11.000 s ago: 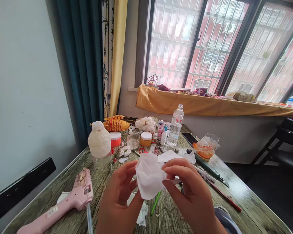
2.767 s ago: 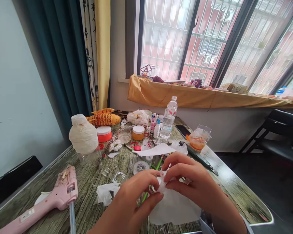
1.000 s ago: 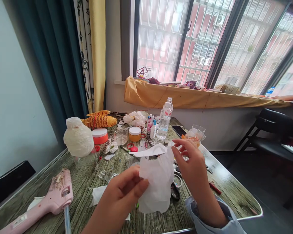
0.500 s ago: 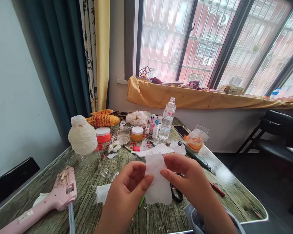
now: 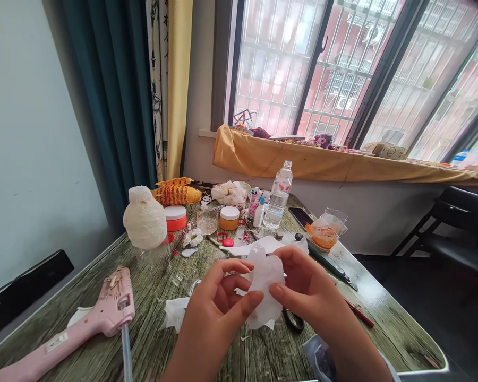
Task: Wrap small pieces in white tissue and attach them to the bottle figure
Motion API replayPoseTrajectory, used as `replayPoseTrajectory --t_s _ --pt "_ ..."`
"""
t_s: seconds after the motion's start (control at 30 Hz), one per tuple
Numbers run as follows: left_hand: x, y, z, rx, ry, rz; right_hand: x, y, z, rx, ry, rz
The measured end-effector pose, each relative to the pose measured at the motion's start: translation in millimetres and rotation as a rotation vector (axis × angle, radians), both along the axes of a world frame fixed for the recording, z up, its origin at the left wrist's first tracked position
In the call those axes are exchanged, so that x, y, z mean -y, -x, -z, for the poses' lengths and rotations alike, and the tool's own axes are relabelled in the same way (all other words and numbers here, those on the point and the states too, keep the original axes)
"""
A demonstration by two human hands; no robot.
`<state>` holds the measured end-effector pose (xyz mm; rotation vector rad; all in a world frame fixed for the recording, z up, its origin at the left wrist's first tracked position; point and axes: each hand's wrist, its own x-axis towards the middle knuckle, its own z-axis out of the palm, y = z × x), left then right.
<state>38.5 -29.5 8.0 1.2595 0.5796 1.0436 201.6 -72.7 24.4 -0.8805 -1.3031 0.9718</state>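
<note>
Both my hands hold a crumpled piece of white tissue [image 5: 266, 284] up above the wooden table [image 5: 103, 281]. My left hand [image 5: 219, 307] grips its left edge, with the thumb pressed on the front. My right hand [image 5: 313, 300] pinches its right side between thumb and fingers. Black-handled scissors [image 5: 293, 320] lie on the table just below my right hand, partly hidden by it. A loose white tissue scrap [image 5: 176, 313] lies left of my left hand, and a flat white paper sheet [image 5: 255, 246] lies just behind the held tissue.
A pink glue gun [image 5: 85, 321] lies at the left, behind a white wrapped ball on a clear bottle [image 5: 144, 217]. Further back stand a water bottle [image 5: 279, 196], lidded jars [image 5: 229, 217] and a phone [image 5: 300, 216]. A green-handled knife [image 5: 326, 263] lies at the right.
The tissue is now bunched narrower and held a little higher between my hands. My fingers have shifted around it. The view has turned slightly to the right.
</note>
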Motion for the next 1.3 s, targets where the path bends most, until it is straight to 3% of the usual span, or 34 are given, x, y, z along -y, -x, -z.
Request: replayPoseTrajectory --t_s 0.07,0.23,0.3,0.47,0.53,0.7,0.77,0.87,0.97,1.3 --pt "0.0 2.2 0.7 -0.075 -0.041 -0.011 1.1 -0.5 -2.8 -0.073 -0.01 -0.063" --pt "-5.7 9.3 -1.2 -0.19 -0.171 -0.204 6.9 -7.0 -11.1 -0.228 0.047 -0.175" --pt "-9.7 10.9 -0.9 -0.172 -0.115 -0.125 9.3 -9.5 -13.4 -0.278 0.036 -0.186" --pt "-11.0 12.7 -2.9 -0.039 0.106 0.273 11.2 -11.2 -17.1 -0.283 0.004 -0.163" --pt "-7.8 14.4 -7.1 0.028 0.159 0.353 10.3 -10.6 -17.8 -0.267 -0.008 -0.141" --pt "-0.6 21.2 -15.0 0.16 0.217 0.135 5.6 -6.8 -16.3 -0.224 -0.034 -0.1" --pt "0.3 23.1 -14.6 0.189 0.198 0.147 3.7 -4.4 -13.8 -0.204 -0.051 -0.115" --pt "-0.8 22.7 -11.2 0.181 0.017 0.233 1.2 -0.5 -8.1 -0.187 -0.086 -0.113" --pt "-2.8 19.4 -6.8 0.197 -0.205 0.22 -0.9 2.2 -3.3 -0.188 -0.119 -0.059" --pt "-4.1 12.2 -5.6 -0.122 -0.74 -0.293 -3.3 6.4 0.3 -0.126 -0.128 0.001"
